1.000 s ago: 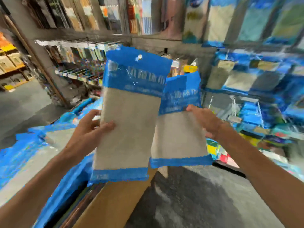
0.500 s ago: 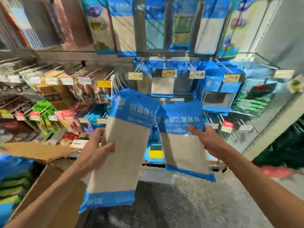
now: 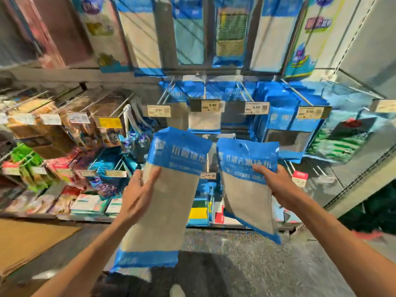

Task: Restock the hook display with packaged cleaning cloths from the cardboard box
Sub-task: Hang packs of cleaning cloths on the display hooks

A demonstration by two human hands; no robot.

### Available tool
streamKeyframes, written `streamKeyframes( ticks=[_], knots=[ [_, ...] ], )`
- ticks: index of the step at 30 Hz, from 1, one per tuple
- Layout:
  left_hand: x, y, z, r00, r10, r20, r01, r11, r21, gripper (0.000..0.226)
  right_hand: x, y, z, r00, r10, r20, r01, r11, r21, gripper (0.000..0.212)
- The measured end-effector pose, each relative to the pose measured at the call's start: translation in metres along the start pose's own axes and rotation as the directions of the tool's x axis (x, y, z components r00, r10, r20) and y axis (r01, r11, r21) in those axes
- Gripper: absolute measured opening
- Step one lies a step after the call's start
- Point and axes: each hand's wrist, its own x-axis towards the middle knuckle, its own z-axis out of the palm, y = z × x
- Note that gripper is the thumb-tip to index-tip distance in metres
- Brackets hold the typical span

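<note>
My left hand (image 3: 137, 196) grips the left edge of a packaged cleaning cloth (image 3: 165, 202), grey with a blue header and blue bottom band. My right hand (image 3: 272, 185) holds a second, similar cloth pack (image 3: 244, 189) by its right side, thumb across the front. Both packs are upright in front of the hook display (image 3: 205, 93), below its metal pegs and price tags. Blue cloth packs (image 3: 280, 123) hang on the pegs behind. A flap of the cardboard box (image 3: 32, 243) lies at lower left.
Larger cloth packs (image 3: 188, 28) hang on the row above. Shelves of mixed goods (image 3: 64, 159) fill the left. A white shelf post (image 3: 364, 61) stands at right. Speckled floor (image 3: 235, 264) lies below, with my shoe tip (image 3: 176, 291) at the bottom edge.
My view swung from the aisle and box round to the hook display. Both hands carried their packs along and now hold them closer to the pegs, slightly further apart.
</note>
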Motion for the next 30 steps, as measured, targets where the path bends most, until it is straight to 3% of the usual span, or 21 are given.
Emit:
streamKeyframes(
  ticks=[4, 9, 15, 17, 19, 23, 25, 30],
  knots=[
    [0.055, -0.027, -0.007, 0.999, -0.020, 0.048, 0.024, 0.995, -0.092, 0.082, 0.037, -0.005, 0.045, 0.996, -0.074, 0.040, 0.075, 0.997, -0.025, 0.016],
    [0.101, -0.039, -0.019, 0.979, 0.084, 0.187, -0.045, 0.978, -0.202, 0.057, 0.072, -0.011, 0.118, 0.988, -0.129, 0.083, 0.135, 0.989, -0.067, 0.014],
    [0.141, -0.072, -0.020, 0.903, 0.126, 0.411, -0.011, 0.963, -0.271, 0.085, 0.095, -0.023, 0.179, 0.987, -0.126, 0.103, 0.121, 0.991, 0.054, 0.022],
    [0.152, -0.076, -0.020, 0.882, 0.068, 0.467, 0.087, 0.950, -0.301, 0.073, 0.106, -0.024, 0.190, 0.986, -0.134, 0.094, 0.131, 0.991, 0.035, 0.024],
    [0.161, -0.076, -0.018, 0.890, 0.027, 0.455, 0.154, 0.922, -0.356, 0.058, 0.115, -0.022, 0.200, 0.988, -0.128, 0.092, 0.127, 0.992, 0.016, 0.023],
    [0.183, -0.068, -0.014, 0.943, 0.066, 0.326, 0.090, 0.893, -0.441, 0.082, 0.129, -0.013, 0.213, 0.992, -0.101, 0.074, 0.101, 0.995, 0.015, 0.030],
    [0.196, -0.057, -0.013, 0.958, 0.096, 0.272, 0.050, 0.874, -0.483, 0.082, 0.136, -0.008, 0.217, 0.993, -0.081, 0.088, 0.081, 0.997, 0.003, 0.033],
    [0.223, -0.041, 0.002, 0.971, 0.138, 0.193, -0.037, 0.892, -0.451, 0.037, 0.154, 0.004, 0.218, 0.992, -0.063, 0.105, 0.065, 0.998, -0.022, 0.032]
  ],
)
